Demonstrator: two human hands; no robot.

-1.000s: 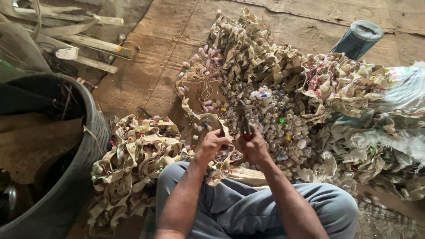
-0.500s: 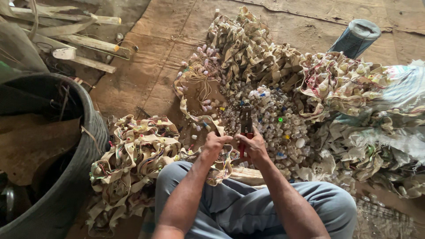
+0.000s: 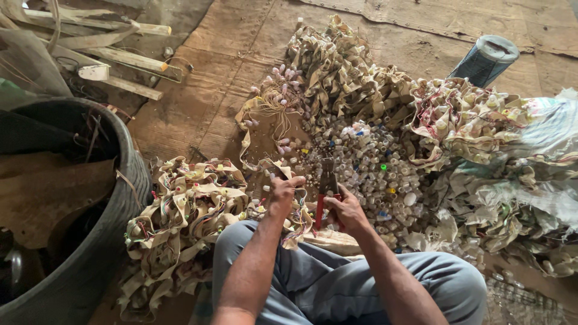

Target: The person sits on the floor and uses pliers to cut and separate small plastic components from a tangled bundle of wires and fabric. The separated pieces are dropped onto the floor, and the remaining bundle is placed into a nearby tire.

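My right hand [image 3: 345, 209] grips red-handled cutters [image 3: 326, 194], whose dark jaws point away from me. My left hand [image 3: 283, 194] pinches a beige tape strip [image 3: 260, 161] strung with wires and small sockets, holding it beside the cutter jaws. Just beyond my hands lies a heap of small loose plastic caps [image 3: 372, 164], mostly white with a few coloured ones. I sit on the floor in grey trousers [image 3: 313, 283], knees apart.
A pile of tangled beige strips with coloured wires [image 3: 180, 210] lies at my left knee, and larger piles [image 3: 361, 84] lie ahead and to the right. A dark round tub [image 3: 129, 180] stands at left. Wooden sticks [image 3: 120, 60] lie far left; a blue-grey roll [image 3: 484, 60] stands far right.
Both hands stay together at the strip. The cutters have shifted slightly and the view has drifted a little; nothing else moved.
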